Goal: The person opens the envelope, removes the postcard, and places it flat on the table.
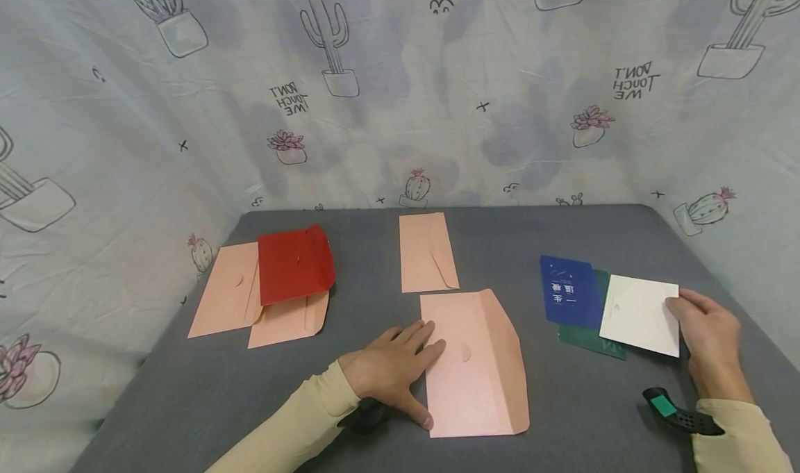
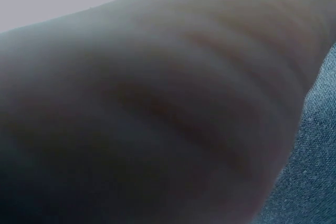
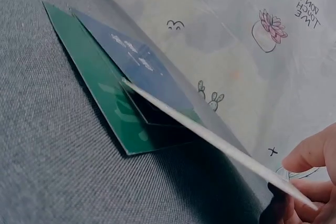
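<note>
My left hand (image 1: 395,367) lies with straight, spread fingers at the left edge of a pink envelope (image 1: 471,389), its fingertips and thumb on the paper. This envelope's flap is unfolded toward the right. On the right, my right hand (image 1: 712,330) pinches the edge of a white card (image 1: 640,314) between thumb and fingers. In the right wrist view the card (image 3: 210,136) is tilted, its near edge raised off the table. Beneath its far end lie a blue card (image 1: 567,292) and a green card (image 1: 590,341). The blurred left hand (image 2: 157,103) fills most of the left wrist view.
Another pink envelope (image 1: 425,254) lies behind the middle one. At the left, a red envelope (image 1: 290,268) overlaps two pink envelopes, one farther left (image 1: 221,299) and one nearer (image 1: 281,326). A patterned curtain (image 1: 400,98) rises behind the grey table (image 1: 369,258).
</note>
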Action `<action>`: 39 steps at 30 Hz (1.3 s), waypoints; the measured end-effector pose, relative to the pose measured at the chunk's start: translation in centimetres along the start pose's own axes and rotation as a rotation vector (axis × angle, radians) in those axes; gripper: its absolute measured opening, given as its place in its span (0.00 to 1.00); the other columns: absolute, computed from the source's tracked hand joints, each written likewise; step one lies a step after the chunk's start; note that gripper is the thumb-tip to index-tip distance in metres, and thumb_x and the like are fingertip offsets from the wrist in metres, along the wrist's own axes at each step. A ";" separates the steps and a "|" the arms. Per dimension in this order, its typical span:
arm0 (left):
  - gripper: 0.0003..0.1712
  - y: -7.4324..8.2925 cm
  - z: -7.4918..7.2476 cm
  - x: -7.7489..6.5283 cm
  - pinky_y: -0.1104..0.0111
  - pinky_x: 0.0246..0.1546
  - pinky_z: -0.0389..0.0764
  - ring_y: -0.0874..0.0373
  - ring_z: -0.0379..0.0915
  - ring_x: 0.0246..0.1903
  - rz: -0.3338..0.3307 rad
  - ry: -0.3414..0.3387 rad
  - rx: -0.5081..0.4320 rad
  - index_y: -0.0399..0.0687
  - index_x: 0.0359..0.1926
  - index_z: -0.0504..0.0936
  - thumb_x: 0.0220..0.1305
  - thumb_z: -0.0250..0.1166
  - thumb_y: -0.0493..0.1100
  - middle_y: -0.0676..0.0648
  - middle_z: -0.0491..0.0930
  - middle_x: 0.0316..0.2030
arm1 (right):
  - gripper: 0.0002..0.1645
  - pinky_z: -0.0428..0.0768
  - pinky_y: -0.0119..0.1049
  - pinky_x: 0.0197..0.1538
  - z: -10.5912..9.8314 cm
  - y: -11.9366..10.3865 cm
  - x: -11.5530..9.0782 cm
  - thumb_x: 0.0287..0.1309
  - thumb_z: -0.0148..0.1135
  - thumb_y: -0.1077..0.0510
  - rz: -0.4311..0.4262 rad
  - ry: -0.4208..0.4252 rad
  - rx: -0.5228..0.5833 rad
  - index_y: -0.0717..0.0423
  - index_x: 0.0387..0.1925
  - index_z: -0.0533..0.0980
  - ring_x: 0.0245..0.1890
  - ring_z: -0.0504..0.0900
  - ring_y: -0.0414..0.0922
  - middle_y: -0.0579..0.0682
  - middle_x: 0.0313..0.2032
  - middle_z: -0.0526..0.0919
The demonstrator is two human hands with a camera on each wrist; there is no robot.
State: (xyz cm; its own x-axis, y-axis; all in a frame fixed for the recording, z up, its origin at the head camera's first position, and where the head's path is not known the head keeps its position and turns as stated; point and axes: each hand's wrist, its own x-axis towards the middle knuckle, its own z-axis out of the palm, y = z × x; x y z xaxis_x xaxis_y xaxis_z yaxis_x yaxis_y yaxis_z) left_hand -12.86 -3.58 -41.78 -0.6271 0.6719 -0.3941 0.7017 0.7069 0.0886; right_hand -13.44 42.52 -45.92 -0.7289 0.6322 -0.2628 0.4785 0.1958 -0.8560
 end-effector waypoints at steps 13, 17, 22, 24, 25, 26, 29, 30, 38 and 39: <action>0.66 0.1 0.2 0.0 0.49 0.77 0.56 0.50 0.42 0.81 -0.014 -0.010 -0.001 0.59 0.80 0.54 0.47 0.71 0.76 0.47 0.45 0.82 | 0.39 0.56 0.58 0.77 0.1 -0.1 0.1 0.74 0.45 0.44 -0.002 -0.003 -0.030 0.55 0.79 0.55 0.80 0.50 0.59 0.58 0.80 0.48; 0.65 0.1 0.2 0.0 0.49 0.77 0.55 0.50 0.41 0.81 -0.016 -0.012 -0.006 0.59 0.80 0.54 0.47 0.71 0.76 0.47 0.45 0.82 | 0.39 0.55 0.59 0.77 0.1 -0.1 0.0 0.74 0.43 0.45 -0.012 0.005 -0.028 0.56 0.79 0.54 0.80 0.49 0.60 0.59 0.80 0.48; 0.65 0.1 0.2 0.0 0.49 0.77 0.55 0.50 0.42 0.81 -0.017 -0.008 -0.006 0.59 0.80 0.54 0.47 0.71 0.76 0.47 0.46 0.82 | 0.39 0.56 0.60 0.77 0.1 -0.3 -0.3 0.74 0.41 0.45 -0.016 0.007 -0.027 0.56 0.79 0.53 0.80 0.50 0.60 0.59 0.80 0.48; 0.65 0.1 0.2 0.0 0.49 0.77 0.55 0.50 0.42 0.81 -0.016 -0.007 -0.007 0.59 0.80 0.54 0.47 0.71 0.76 0.47 0.45 0.82 | 0.39 0.56 0.61 0.76 0.0 -0.3 -0.5 0.74 0.41 0.45 -0.023 0.006 -0.044 0.57 0.79 0.52 0.80 0.49 0.62 0.61 0.80 0.47; 0.65 0.1 0.2 0.0 0.49 0.77 0.55 0.50 0.42 0.81 -0.015 -0.007 -0.007 0.59 0.80 0.54 0.47 0.71 0.76 0.47 0.46 0.82 | 0.40 0.55 0.63 0.76 0.0 -0.4 -0.6 0.74 0.42 0.46 -0.032 0.012 -0.053 0.58 0.79 0.51 0.80 0.47 0.63 0.63 0.80 0.45; 0.65 0.1 0.2 0.0 0.49 0.77 0.56 0.50 0.42 0.81 -0.015 -0.005 -0.005 0.59 0.80 0.54 0.47 0.71 0.76 0.47 0.46 0.82 | 0.40 0.58 0.63 0.74 0.0 -0.4 -0.6 0.73 0.42 0.46 -0.041 0.025 -0.066 0.59 0.79 0.50 0.79 0.45 0.65 0.65 0.80 0.44; 0.65 0.1 0.1 0.0 0.49 0.77 0.55 0.50 0.42 0.81 -0.013 -0.004 -0.007 0.59 0.80 0.54 0.47 0.71 0.76 0.47 0.46 0.82 | 0.41 0.62 0.63 0.69 0.0 -0.4 -0.8 0.71 0.45 0.49 -0.065 0.087 -0.074 0.59 0.79 0.50 0.76 0.43 0.66 0.69 0.78 0.41; 0.65 0.1 0.1 0.0 0.49 0.77 0.56 0.50 0.42 0.81 -0.013 -0.004 -0.004 0.59 0.80 0.54 0.47 0.71 0.76 0.47 0.46 0.82 | 0.41 0.62 0.62 0.68 0.1 -0.5 -0.8 0.70 0.46 0.51 -0.068 0.115 -0.063 0.58 0.79 0.51 0.76 0.43 0.65 0.68 0.78 0.41; 0.65 0.1 0.1 0.0 0.49 0.77 0.55 0.50 0.42 0.81 -0.011 -0.008 -0.004 0.58 0.80 0.53 0.48 0.71 0.76 0.46 0.45 0.82 | 0.33 0.72 0.20 0.31 1.1 -0.8 -1.6 0.72 0.47 0.52 -0.135 0.182 0.070 0.48 0.76 0.61 0.28 0.71 0.22 0.35 0.59 0.73; 0.65 0.1 0.1 -0.1 0.49 0.77 0.55 0.50 0.42 0.81 -0.011 -0.009 -0.005 0.59 0.80 0.53 0.48 0.71 0.76 0.46 0.45 0.82 | 0.32 0.72 0.19 0.27 1.2 -0.8 -1.7 0.72 0.48 0.53 -0.156 0.177 0.091 0.50 0.75 0.62 0.24 0.72 0.24 0.29 0.51 0.74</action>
State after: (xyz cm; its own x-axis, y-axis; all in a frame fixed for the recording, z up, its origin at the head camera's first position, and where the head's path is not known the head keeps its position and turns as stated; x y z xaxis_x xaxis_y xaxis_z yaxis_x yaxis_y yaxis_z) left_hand -12.70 -3.56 -41.85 -0.6317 0.6620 -0.4033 0.6931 0.7154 0.0886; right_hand -13.17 40.36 -45.37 -0.6895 0.7227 -0.0489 0.3148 0.2382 -0.9188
